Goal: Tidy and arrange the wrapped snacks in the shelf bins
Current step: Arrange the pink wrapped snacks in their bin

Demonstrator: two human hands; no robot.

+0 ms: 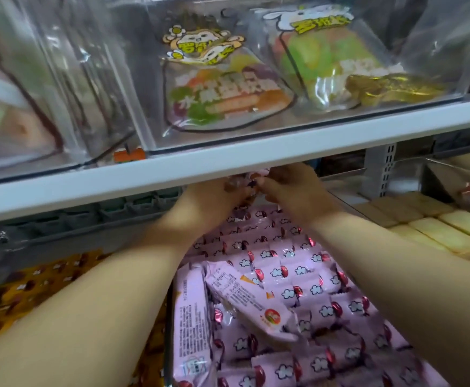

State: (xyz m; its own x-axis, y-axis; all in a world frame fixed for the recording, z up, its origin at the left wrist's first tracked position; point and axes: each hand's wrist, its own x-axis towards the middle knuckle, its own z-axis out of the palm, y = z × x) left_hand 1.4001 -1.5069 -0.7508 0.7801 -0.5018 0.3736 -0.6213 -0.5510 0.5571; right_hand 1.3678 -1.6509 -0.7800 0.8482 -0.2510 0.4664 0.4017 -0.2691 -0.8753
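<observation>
Both arms reach deep into a bin of pink wrapped snacks [292,277], under the edge of the white shelf above. My left hand [214,199] and my right hand [289,188] meet at the back of the bin and together hold a pink wrapped snack [252,178]; their fingertips are partly hidden by the shelf edge. Rows of pink packs lie flat across the bin. Two packs lie loose on top near the front left: one turned back-side up [193,317], one lying slantwise [252,300].
The white shelf edge [340,138] runs just above my hands. Clear bins on it hold big bags of colourful snacks [222,90]. An orange-wrapped snack bin [41,286] lies to the left, pale yellow packs [437,233] to the right.
</observation>
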